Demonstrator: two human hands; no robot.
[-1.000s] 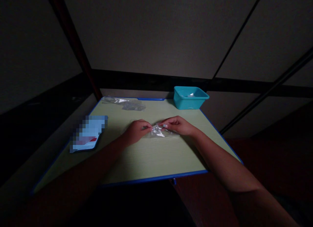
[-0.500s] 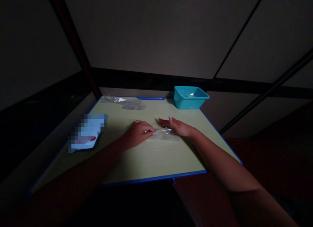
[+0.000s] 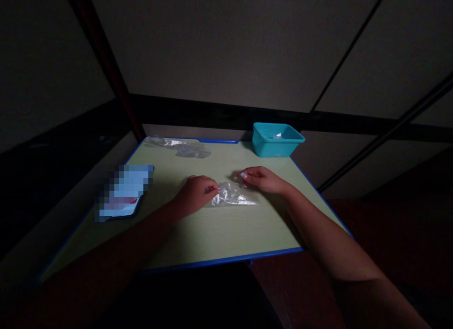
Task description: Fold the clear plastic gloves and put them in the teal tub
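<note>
A clear plastic bag (image 3: 235, 197) lies crinkled and shiny across the middle of the table. My left hand (image 3: 198, 192) pinches it near its upper left part, with thumb and forefinger pressed together. Part of the bag is hidden under that hand. At the bag's upper right, my right hand (image 3: 264, 179) has its fingers curled in, thumb against forefinger. Whether anything is held between those fingertips is too dim to make out.
A turquoise plastic basket (image 3: 274, 148) stands at the table's back right corner, something shiny inside. More clear plastic bags (image 3: 193, 152) lie at the back left. A phone or tablet (image 3: 123, 192), partly blurred out, rests on the left. The pale table (image 3: 219, 239) has a blue rim.
My right hand has gone from outstretched fingers to a curled, closed shape beside the bag. More of the bag's crinkled surface shows between the hands. My left hand keeps its pinch.
</note>
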